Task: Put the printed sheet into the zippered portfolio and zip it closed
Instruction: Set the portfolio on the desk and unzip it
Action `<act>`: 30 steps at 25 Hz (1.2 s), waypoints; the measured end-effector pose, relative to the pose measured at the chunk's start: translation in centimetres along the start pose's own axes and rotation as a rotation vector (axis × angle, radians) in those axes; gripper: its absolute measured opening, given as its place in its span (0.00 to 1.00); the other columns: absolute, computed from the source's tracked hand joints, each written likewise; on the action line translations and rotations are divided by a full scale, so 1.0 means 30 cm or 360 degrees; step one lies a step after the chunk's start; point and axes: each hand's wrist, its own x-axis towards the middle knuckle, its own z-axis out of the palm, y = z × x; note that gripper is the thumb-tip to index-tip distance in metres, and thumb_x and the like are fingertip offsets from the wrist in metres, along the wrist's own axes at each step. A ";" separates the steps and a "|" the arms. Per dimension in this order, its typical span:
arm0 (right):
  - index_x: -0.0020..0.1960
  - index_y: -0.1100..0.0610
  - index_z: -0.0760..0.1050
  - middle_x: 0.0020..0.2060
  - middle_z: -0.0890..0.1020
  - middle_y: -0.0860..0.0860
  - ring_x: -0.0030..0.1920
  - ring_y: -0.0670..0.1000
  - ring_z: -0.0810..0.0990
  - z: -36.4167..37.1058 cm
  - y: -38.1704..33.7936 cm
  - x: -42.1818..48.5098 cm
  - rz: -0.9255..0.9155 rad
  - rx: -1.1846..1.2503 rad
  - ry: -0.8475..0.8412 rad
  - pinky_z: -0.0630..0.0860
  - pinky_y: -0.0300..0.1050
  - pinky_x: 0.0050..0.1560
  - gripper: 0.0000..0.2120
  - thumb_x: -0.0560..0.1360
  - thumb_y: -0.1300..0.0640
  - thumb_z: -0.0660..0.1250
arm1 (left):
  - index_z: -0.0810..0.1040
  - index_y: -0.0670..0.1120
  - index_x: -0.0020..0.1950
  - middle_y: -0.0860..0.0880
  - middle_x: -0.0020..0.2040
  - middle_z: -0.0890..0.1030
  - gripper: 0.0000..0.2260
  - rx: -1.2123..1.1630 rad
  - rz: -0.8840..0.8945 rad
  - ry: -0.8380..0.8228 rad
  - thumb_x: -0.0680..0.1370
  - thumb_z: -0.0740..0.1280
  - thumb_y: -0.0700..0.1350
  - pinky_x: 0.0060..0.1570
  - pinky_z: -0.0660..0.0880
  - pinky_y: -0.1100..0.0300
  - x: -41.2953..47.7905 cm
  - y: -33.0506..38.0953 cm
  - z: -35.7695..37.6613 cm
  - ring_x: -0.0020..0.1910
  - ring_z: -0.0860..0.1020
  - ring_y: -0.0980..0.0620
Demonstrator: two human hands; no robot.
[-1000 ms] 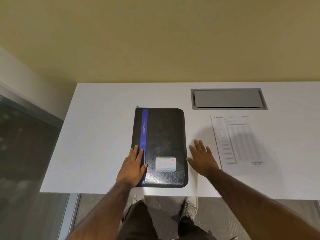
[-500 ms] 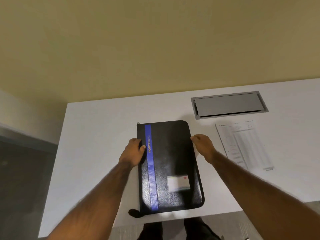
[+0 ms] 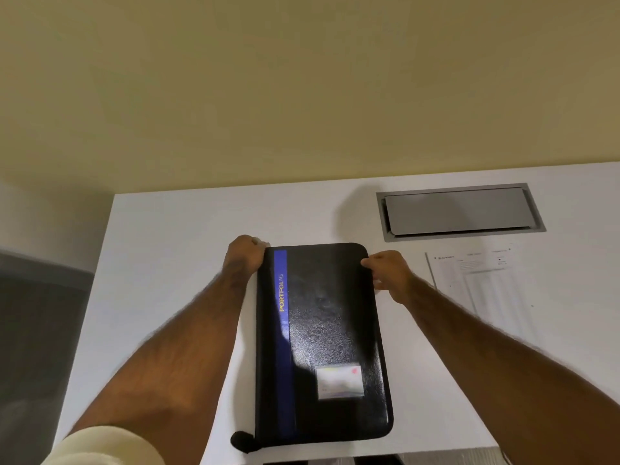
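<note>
A black zippered portfolio (image 3: pixel 332 330) with a blue stripe and a small label lies closed on the white table (image 3: pixel 174 263), its near end at the table's front edge. My left hand (image 3: pixel 245 255) is curled at the portfolio's far left corner, where the zipper pull sits; the pull itself is hidden under the fingers. My right hand (image 3: pixel 385 270) grips the far right edge near the rounded corner. The printed sheet (image 3: pixel 483 280) lies flat on the table to the right of the portfolio, apart from both hands.
A grey recessed cable hatch (image 3: pixel 459 211) is set into the table behind the sheet. A beige wall rises behind the table. The table's left edge drops to a dark floor (image 3: pixel 37 330). A black strap loop (image 3: pixel 243 441) sticks out at the portfolio's near left corner.
Both hands slid from the portfolio's near end and middle up to its far corners. My head moved closer and tilted, so the portfolio looks larger and nearer.
</note>
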 end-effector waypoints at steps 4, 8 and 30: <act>0.59 0.64 0.77 0.55 0.82 0.60 0.54 0.60 0.81 0.010 -0.015 0.052 -0.0025 -0.0086 0.0048 0.81 0.53 0.56 0.12 0.77 0.63 0.70 | 0.77 0.44 0.38 0.47 0.45 0.76 0.10 0.0089 -0.0050 0.0033 0.77 0.70 0.47 0.47 0.69 0.57 0.049 0.032 -0.009 0.46 0.73 0.47; 0.57 0.64 0.77 0.54 0.82 0.59 0.53 0.60 0.82 0.012 -0.033 0.087 -0.0014 -0.0027 0.0014 0.82 0.50 0.49 0.12 0.74 0.66 0.71 | 0.75 0.47 0.34 0.44 0.45 0.79 0.11 0.0337 -0.0147 -0.0142 0.73 0.74 0.45 0.45 0.76 0.54 0.081 0.079 -0.017 0.45 0.79 0.42; 0.54 0.69 0.78 0.49 0.83 0.61 0.50 0.60 0.84 0.021 -0.060 0.158 -0.0023 -0.0272 0.0144 0.83 0.55 0.54 0.11 0.73 0.67 0.73 | 0.78 0.40 0.63 0.40 0.62 0.81 0.15 0.0971 0.0090 -0.0044 0.77 0.67 0.42 0.58 0.76 0.50 0.103 0.149 0.040 0.61 0.79 0.39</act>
